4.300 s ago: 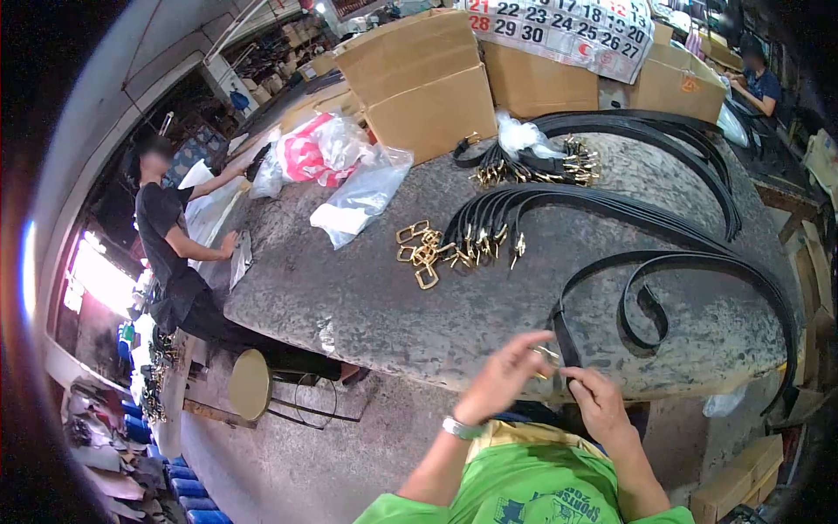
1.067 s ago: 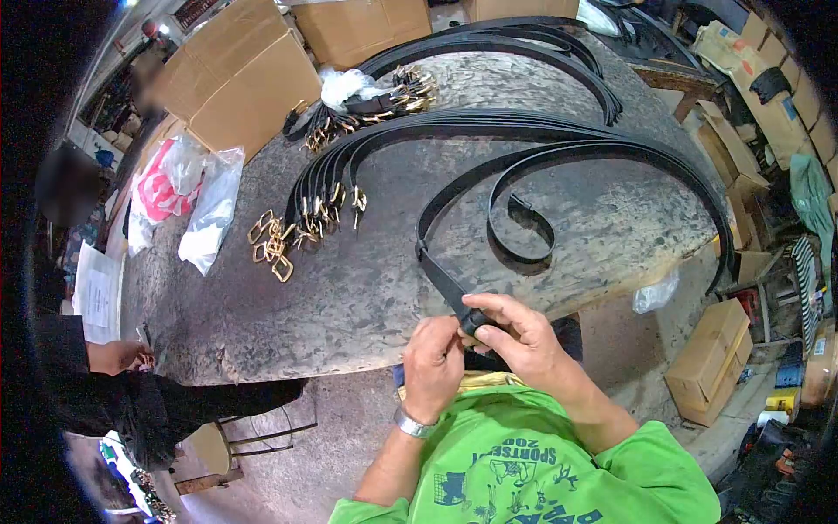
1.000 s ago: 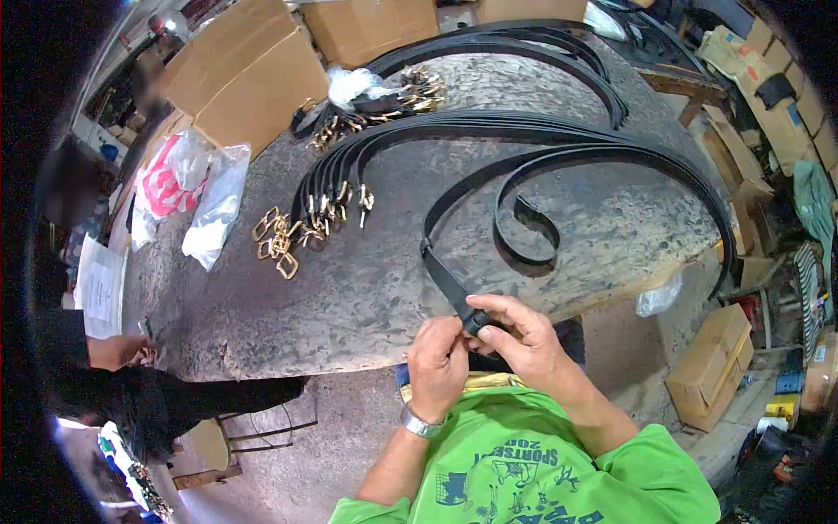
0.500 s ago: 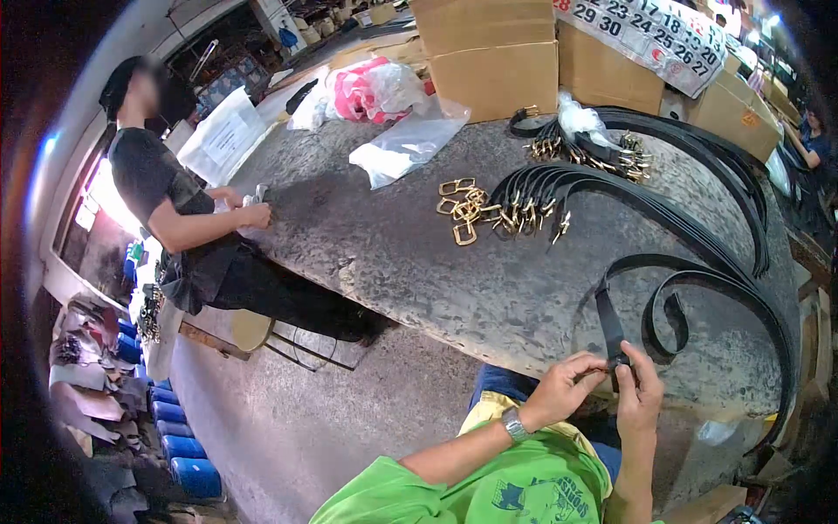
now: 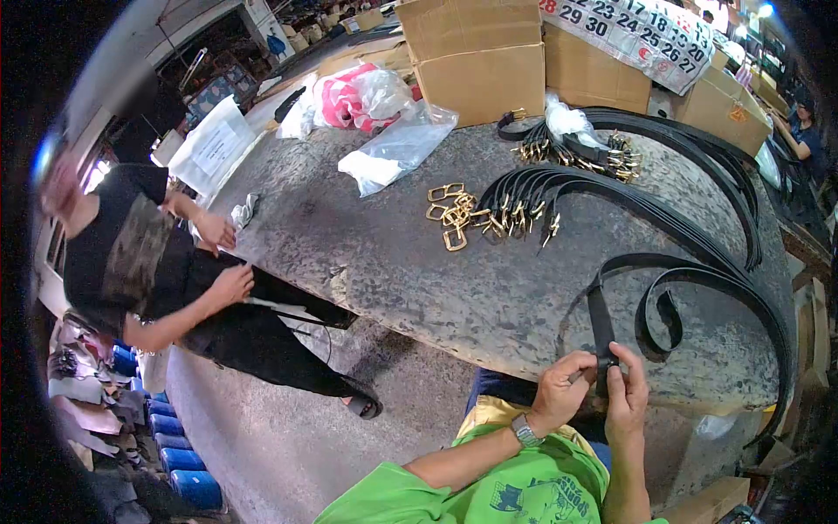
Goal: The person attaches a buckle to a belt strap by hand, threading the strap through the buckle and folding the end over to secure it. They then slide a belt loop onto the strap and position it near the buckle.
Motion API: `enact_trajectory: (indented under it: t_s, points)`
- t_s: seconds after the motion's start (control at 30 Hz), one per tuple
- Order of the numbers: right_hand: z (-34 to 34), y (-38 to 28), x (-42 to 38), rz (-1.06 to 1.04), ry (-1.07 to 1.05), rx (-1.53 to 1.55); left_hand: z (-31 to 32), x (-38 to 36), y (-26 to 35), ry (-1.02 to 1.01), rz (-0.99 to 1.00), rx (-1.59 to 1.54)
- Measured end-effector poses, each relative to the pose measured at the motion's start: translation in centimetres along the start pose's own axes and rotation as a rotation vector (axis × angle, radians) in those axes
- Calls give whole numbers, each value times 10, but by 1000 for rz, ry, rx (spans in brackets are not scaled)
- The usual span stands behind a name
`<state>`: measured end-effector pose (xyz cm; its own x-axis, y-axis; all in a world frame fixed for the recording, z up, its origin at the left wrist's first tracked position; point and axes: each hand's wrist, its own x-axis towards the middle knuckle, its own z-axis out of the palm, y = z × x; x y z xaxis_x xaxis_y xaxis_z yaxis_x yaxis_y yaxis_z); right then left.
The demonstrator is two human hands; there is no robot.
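Note:
A black leather strap (image 5: 601, 310) curves over the near right of the table and comes down to its edge. My left hand (image 5: 560, 391), with a watch on the wrist, pinches the strap near its end from the left. From the other side my right hand (image 5: 627, 389) grips the same end, thumb in front and fingers bent. The very tip is mostly hidden by my fingers. Beyond my hands lie a bundle of black straps (image 5: 611, 185) with gold-coloured clasps and a small pile of gold-coloured rectangular buckles (image 5: 449, 210).
The worn grey table (image 5: 393, 262) fills the middle. A second strap bundle (image 5: 698, 144) lies farther back, near cardboard boxes (image 5: 476, 74) and plastic bags (image 5: 397, 157). At left a person in black (image 5: 148, 253) stands beside the table. Blue rolls (image 5: 192, 489) line the floor.
The person at left has turned and stepped nearer, their hands now away from the table top. My hands stay on the strap's end, with the left fingers slightly shifted.

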<state>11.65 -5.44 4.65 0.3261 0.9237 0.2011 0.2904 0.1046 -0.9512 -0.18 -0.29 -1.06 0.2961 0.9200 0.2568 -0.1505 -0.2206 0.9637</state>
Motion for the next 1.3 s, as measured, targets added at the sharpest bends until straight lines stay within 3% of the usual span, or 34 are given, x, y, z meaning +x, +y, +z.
enact_trajectory:
  t_s: [0.07,0.13,0.17,0.23,0.3,0.37,0.47,0.6,0.77,0.9,0.97,1.17,1.23,1.3]
  points:
    - [-2,0,0,-14,13,-35,3,-1,1,2,-50,-19]
    - [-5,1,3,-90,14,-179,7,0,0,-51,-279,-352]
    - [-6,0,2,-91,17,-176,5,1,-2,-53,-278,-349]
    - [-10,-3,-4,221,32,62,0,5,-2,-161,-401,-548]
    - [-12,1,-5,230,45,87,-4,9,4,-199,-497,-664]
    - [-13,3,-6,230,66,3,-9,18,16,-152,-735,-1010]
    - [-24,15,-9,378,-83,-47,-8,21,3,-236,-729,-870]
    - [-39,35,-14,305,-77,-197,-10,27,8,-348,-707,-848]
    - [-42,35,-16,334,11,155,-3,29,9,-354,-733,-854]
    - [-50,38,-15,310,-45,177,-7,31,8,-407,-810,-839]
    - [-51,34,-11,228,-36,0,-11,31,5,-429,-821,-839]
    - [-49,37,-9,310,-64,84,-16,33,17,-438,-847,-757]
    - [-44,33,-6,90,7,-247,-18,35,19,-481,-847,-709]
    - [-42,30,-3,-6,26,-421,-23,35,9,-477,-685,-379]
